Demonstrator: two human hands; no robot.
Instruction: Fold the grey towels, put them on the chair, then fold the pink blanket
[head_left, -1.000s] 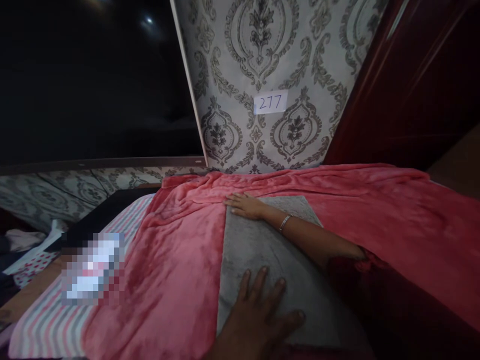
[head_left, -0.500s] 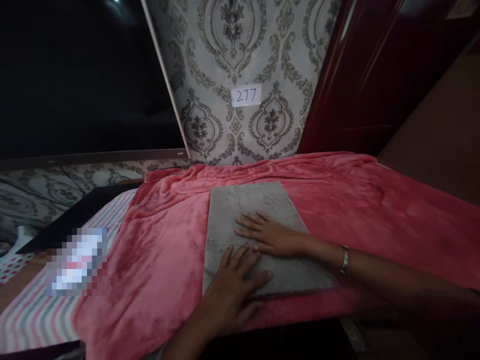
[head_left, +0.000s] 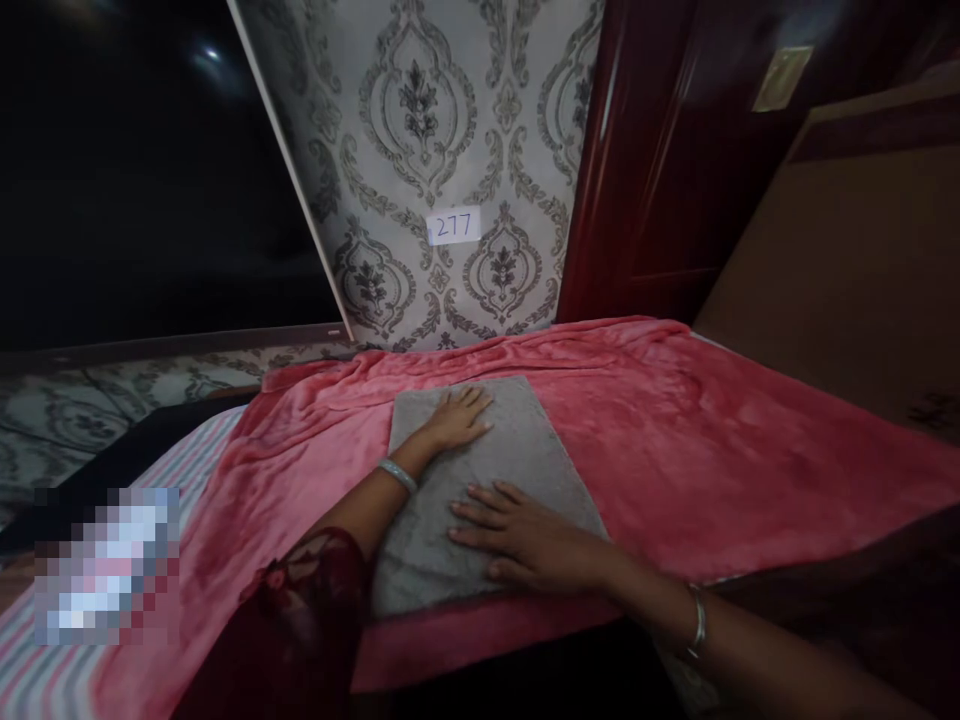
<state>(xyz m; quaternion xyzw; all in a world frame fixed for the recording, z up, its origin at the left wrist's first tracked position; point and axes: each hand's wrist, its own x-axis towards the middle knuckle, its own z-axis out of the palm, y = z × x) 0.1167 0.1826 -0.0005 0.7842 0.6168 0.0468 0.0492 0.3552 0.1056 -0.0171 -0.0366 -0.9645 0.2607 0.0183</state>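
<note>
Since half a second ago, the left hand has slid from the near edge of the grey cloth up to its far left corner, while the right hand has drawn back toward the near edge. Head view: both palms lie flat on the cloth, fingers loosely spread, gripping nothing. That cloth rests folded on a pink blanket covering a bed, below patterned wallpaper bearing a tag reading 277.

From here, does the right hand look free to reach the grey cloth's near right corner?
Probably yes: the right hand lies flat on the grey cloth, and nothing covers that corner on the pink blanket.
</note>
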